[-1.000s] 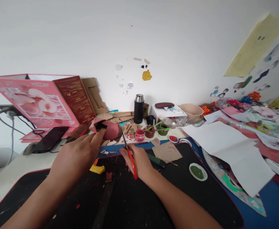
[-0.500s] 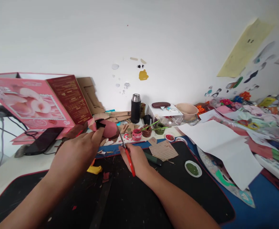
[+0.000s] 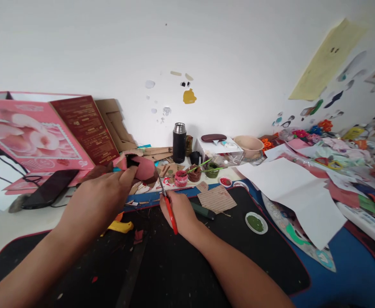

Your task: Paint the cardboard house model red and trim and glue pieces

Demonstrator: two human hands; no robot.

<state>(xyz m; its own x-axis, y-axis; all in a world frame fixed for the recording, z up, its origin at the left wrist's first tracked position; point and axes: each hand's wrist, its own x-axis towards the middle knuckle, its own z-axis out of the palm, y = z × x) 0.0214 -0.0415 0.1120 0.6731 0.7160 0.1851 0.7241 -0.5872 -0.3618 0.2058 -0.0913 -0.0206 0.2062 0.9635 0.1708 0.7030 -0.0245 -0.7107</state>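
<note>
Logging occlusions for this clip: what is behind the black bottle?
A brownish container peeks out past the right edge of the black bottle. Anything directly behind the bottle is covered.

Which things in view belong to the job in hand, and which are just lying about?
Job in hand:
pink piece, held by the left hand
red-handled scissors, held by the right hand

Apparently just lying about:
phone
black flask
maroon case
peach-coloured bowl
large pink box
</note>
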